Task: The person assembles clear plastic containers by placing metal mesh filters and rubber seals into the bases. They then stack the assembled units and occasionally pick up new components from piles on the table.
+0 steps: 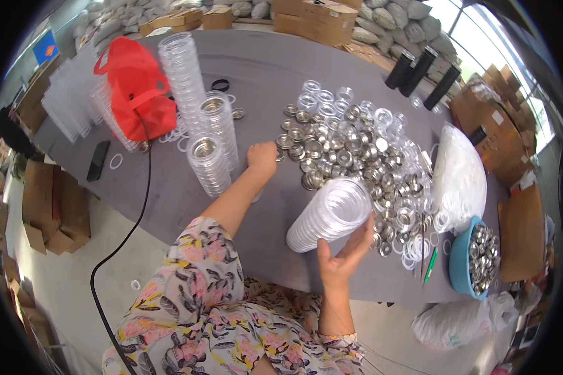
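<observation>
My left hand [262, 157] is closed above the table, between two stacks of clear plastic rings and a heap of metal lids. Whatever it may hold is hidden. My right hand [344, 257] cups a stack of clear plastic rings [319, 220], thumb on its near side and fingers along its right. That stack leans to the right. The metal lids [344, 149] lie in a loose heap beyond it, with clear plastic rings [326, 96] scattered among and behind them. A ring stack topped by a metal lid [207, 164] stands left of my left forearm.
A taller clear stack [182, 74], a red bag [137, 87] and a black phone [98, 161] occupy the left side. At the right are a white sack [460, 181], a blue basin [461, 265] of metal lids and a green pen [430, 265]. A black cable [129, 234] hangs over the left edge.
</observation>
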Action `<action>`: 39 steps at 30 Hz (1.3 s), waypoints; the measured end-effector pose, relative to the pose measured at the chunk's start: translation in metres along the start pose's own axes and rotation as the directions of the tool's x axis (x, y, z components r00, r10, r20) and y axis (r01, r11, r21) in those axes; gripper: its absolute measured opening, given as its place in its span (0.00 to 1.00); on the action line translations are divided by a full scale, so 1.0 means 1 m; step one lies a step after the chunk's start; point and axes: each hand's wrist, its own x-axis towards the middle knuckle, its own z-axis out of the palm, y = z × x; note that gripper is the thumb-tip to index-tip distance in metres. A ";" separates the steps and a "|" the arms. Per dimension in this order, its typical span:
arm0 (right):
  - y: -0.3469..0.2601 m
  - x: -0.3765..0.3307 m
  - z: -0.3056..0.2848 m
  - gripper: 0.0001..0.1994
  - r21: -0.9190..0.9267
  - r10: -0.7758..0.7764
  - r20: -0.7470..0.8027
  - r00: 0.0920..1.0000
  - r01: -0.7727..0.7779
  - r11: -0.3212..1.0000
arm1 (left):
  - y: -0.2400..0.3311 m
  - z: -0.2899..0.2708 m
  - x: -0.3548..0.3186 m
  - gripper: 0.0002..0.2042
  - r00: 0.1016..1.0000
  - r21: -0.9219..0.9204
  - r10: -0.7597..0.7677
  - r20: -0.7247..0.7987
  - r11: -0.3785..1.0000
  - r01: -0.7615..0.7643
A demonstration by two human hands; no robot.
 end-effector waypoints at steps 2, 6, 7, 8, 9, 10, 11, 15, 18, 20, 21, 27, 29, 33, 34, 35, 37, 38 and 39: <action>0.007 -0.008 -0.003 0.46 0.024 0.051 0.031 0.998 -0.052 0.998 | 0.004 -0.018 -0.023 0.03 0.990 -0.106 0.114 -0.086 0.987 -0.123; 0.018 -0.020 -0.004 0.47 0.117 0.177 0.067 0.982 -0.183 0.976 | 0.030 -0.098 -0.077 0.09 0.873 -0.776 0.085 -0.481 0.423 -0.468; 0.019 -0.022 -0.003 0.47 0.104 0.228 0.085 0.970 -0.236 0.966 | 0.035 -0.124 -0.087 0.11 0.840 -0.791 0.060 -0.539 0.308 -0.529; 0.019 -0.023 -0.001 0.46 0.049 0.237 0.112 0.965 -0.243 0.969 | 0.035 -0.151 -0.096 0.10 0.767 -0.710 0.176 -0.617 0.296 -0.639; 0.019 -0.022 0.001 0.46 -0.005 0.245 0.142 0.959 -0.246 0.969 | 0.036 -0.174 -0.104 0.09 0.676 -0.620 0.284 -0.680 0.269 -0.737; 0.019 -0.023 0.004 0.46 -0.059 0.252 0.174 0.952 -0.245 0.968 | 0.039 -0.197 -0.111 0.09 0.617 -0.554 0.442 -0.652 0.278 -0.785; 0.031 -0.032 0.007 0.45 -0.020 0.263 0.155 0.952 -0.263 0.965 | 0.046 -0.213 -0.114 0.10 0.532 -0.488 0.591 -0.606 0.251 -0.836; 0.022 -0.030 0.012 0.44 0.104 0.363 0.170 0.916 -0.383 0.918 | 0.054 -0.230 -0.117 0.11 0.389 -0.318 0.877 -0.282 0.298 -0.900; 0.020 -0.026 0.009 0.43 0.106 0.331 0.180 0.926 -0.353 0.930 | 0.054 -0.236 -0.117 0.12 0.385 -0.314 0.904 -0.184 0.317 -0.895; 0.020 -0.024 0.009 0.43 0.112 0.328 0.176 0.928 -0.350 0.930 | 0.059 -0.239 -0.117 0.13 0.357 -0.244 0.920 -0.163 0.313 -0.918; 0.021 -0.024 0.007 0.43 0.112 0.330 0.178 0.927 -0.353 0.929 | 0.061 -0.239 -0.118 0.14 0.347 -0.214 0.925 -0.153 0.312 -0.926; 0.024 -0.026 0.007 0.42 0.142 0.325 0.197 0.925 -0.355 0.924 | 0.067 -0.237 -0.116 0.16 0.366 -0.167 0.925 -0.097 0.348 -0.923; 0.023 -0.025 0.006 0.42 0.121 0.318 0.213 0.924 -0.348 0.930 | 0.066 -0.236 -0.114 0.17 0.358 -0.211 0.932 -0.061 0.339 -0.917; 0.021 -0.026 0.008 0.42 0.090 0.279 0.193 0.941 -0.300 0.950 | 0.072 -0.245 -0.117 0.16 0.359 -0.232 0.933 0.039 0.358 -0.904; 0.022 -0.027 0.004 0.42 0.100 0.280 0.204 0.938 -0.304 0.947 | 0.075 -0.242 -0.118 0.15 0.373 -0.246 0.927 0.035 0.370 -0.896; 0.024 -0.027 0.001 0.41 0.110 0.281 0.214 0.936 -0.309 0.945 | 0.077 -0.239 -0.120 0.14 0.388 -0.259 0.921 0.031 0.382 -0.887; 0.029 -0.028 -0.004 0.38 0.131 0.246 0.164 0.955 -0.269 0.954 | 0.076 -0.231 -0.119 0.12 0.420 -0.328 0.906 -0.051 0.382 -0.864; 0.034 -0.032 -0.011 0.36 0.136 0.226 0.100 0.969 -0.239 0.962 | 0.073 -0.219 -0.117 0.11 0.434 -0.395 0.893 -0.118 0.359 -0.846; 0.040 -0.034 -0.015 0.34 0.155 0.195 0.052 0.979 -0.201 0.967 | 0.068 -0.215 -0.119 0.10 0.469 -0.447 0.864 -0.182 0.352 -0.822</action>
